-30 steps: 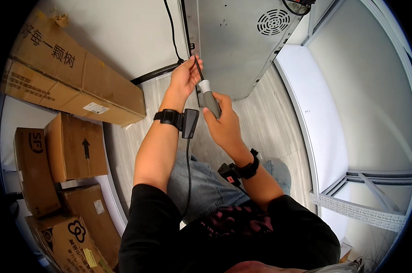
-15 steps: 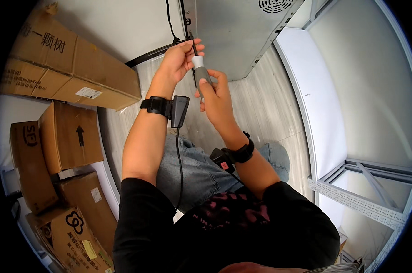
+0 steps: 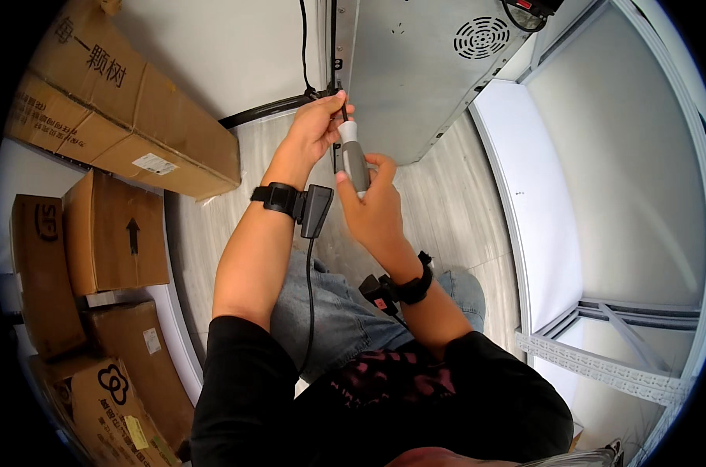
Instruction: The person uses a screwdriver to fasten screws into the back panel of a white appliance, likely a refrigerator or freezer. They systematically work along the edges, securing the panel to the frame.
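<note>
The fingers of the right hand (image 3: 378, 212) are closed around the grey-and-white handle of a screwdriver (image 3: 355, 165), the thumb on its left side and the index finger on its right. The fingers of the left hand (image 3: 314, 126) curl narrowly around the dark shaft beyond the handle; whether they pinch it or merely steady it, I cannot tell. The screwdriver's long axis runs away from the body, leaning slightly left, from the right palm toward the left edge of an upright metal panel (image 3: 415, 93). The left hand is the nearer one to that edge; the right is at the butt end. Whether the tip meets a screw is too small to tell.

Just left of the edge hangs a black cable (image 3: 304, 47). Farther left, a long cardboard box (image 3: 183, 148) stands on the pale floor (image 3: 438, 198).
</note>
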{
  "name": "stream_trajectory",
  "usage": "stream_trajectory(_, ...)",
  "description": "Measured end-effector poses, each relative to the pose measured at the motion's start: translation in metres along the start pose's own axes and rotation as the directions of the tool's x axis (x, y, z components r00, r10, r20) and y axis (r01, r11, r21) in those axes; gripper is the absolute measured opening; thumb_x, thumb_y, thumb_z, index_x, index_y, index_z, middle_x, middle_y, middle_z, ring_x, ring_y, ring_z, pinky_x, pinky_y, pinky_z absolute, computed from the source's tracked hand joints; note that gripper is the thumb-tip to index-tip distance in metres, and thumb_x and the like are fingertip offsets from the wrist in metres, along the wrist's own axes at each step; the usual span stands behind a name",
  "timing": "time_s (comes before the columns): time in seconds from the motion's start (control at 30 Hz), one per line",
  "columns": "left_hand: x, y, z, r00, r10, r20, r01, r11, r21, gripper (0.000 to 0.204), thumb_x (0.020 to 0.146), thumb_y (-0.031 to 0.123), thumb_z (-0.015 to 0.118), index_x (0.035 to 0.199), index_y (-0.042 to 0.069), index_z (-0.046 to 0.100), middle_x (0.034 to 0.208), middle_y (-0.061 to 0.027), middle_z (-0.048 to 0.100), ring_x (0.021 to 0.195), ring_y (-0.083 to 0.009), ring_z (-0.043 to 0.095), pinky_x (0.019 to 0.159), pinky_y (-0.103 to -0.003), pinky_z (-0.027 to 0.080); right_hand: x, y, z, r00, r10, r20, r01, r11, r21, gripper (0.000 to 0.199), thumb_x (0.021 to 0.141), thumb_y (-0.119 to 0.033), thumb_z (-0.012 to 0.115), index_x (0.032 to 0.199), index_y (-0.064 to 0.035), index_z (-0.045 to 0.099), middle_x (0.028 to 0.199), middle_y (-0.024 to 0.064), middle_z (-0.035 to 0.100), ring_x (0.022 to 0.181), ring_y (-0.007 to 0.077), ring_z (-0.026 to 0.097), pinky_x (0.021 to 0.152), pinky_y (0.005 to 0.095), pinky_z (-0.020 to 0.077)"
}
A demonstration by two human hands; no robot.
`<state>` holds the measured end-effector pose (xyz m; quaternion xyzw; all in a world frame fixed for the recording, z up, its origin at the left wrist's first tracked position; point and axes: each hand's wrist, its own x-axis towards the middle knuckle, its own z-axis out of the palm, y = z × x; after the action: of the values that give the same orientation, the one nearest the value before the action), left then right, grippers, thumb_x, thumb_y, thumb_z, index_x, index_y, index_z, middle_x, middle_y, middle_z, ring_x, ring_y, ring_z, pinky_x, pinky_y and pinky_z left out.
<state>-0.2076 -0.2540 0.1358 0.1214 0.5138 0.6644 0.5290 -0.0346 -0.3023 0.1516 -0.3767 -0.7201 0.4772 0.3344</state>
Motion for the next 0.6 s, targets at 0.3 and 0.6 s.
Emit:
stream_trajectory(0.3,-0.010,0.001,-0.005,0.996,-0.041,0.083,0.036,0.997,0.066,0.021,0.094,0.021,0.047,0.099,0.004,0.057,0.085,-0.0053,0.064,0.072,-0.0172,0.063,0.062,-0.026,0.053,0.003,0.000,-0.007,0.942,0.287,0.172,-0.322,0.920,0.225,0.043,0.087,-0.033,0.057,0.108,0.0001,0.040,0.072,0.0134,0.059,0.061,0.0215,0.058,0.056,0.0341,0.0438)
stream_trajectory(0.6,-0.014,0.005,0.006,0.987,-0.068,0.147,0.057,0.995,0.082,0.022,0.094,0.022,0.047,0.103,0.005,0.057,0.088,-0.0049,0.065,0.080,-0.0156,0.062,0.068,-0.027,0.050,0.010,0.012,-0.012,0.964,0.198,0.175,-0.241,0.931,0.275,0.044,0.089,-0.040,0.052,0.104,0.0009,0.046,0.065,0.0079,0.054,0.055,0.0146,0.052,0.050,0.0291,0.0409)
